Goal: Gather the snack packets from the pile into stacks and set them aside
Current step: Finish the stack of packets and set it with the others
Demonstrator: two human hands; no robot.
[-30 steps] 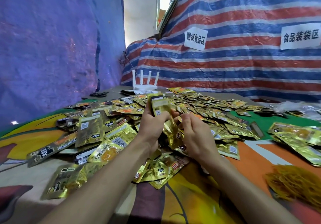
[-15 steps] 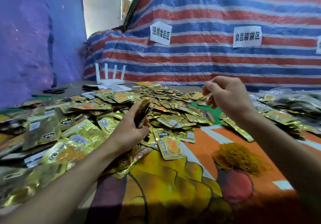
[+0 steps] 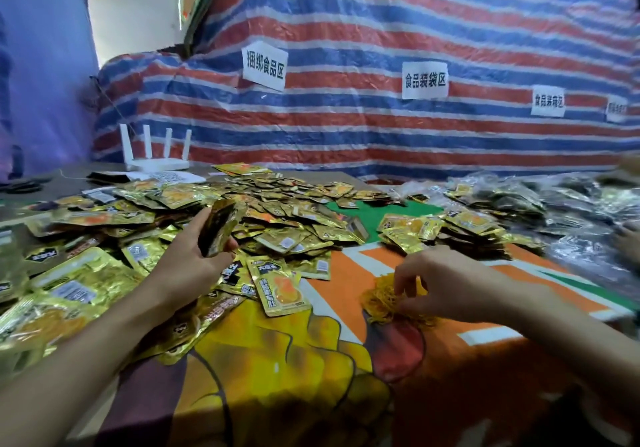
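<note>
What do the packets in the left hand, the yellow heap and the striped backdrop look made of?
The packet stack: glossy gold foil-laminate film, judging by crinkled mirror glints. The yellow heap: thin loops, likely rubber bands, matte. The striped backdrop: probably woven plastic tarpaulin, with a creased sheen.

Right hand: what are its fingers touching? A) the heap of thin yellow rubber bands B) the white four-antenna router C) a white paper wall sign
A: the right hand pinches into the heap of thin yellow rubber bands with curled fingertips, while the left hand grips a stack of gold foil snack packets.
</note>
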